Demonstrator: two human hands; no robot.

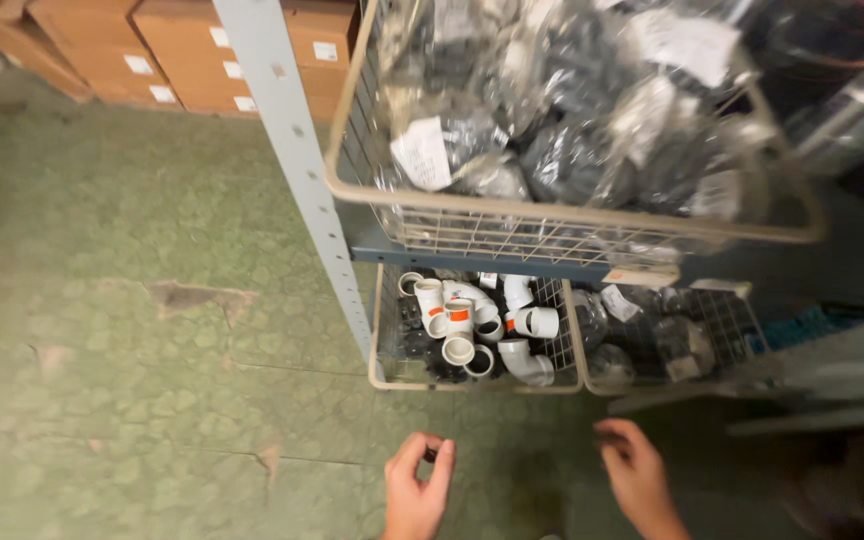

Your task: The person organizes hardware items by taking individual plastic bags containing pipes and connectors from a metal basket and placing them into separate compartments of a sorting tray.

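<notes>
While my left hand (pixel 415 488) is curling near the bottom of the view, its thumb and forefinger are pinching a small dark part (pixel 430 456) between their tips. My right hand (pixel 635 470) is hanging beside it, well apart, with its fingers loosely bent and slightly spread, closing on nothing. Both hands are hovering over the worn green floor (pixel 142 330). Just ahead of them, a low wire basket (pixel 472 384) is holding white pipe elbows (pixel 482 320) and some dark fittings. Beside it on the right, another wire basket (pixel 722 340) is carrying clear bags of dark parts. Above both, a larger wire basket (pixel 562 215) is sitting on the shelf, heaped with bagged black parts. A pale perforated upright (pixel 297 150) is rising at its left, and brown cardboard boxes (pixel 142 50) are lining the far floor.
</notes>
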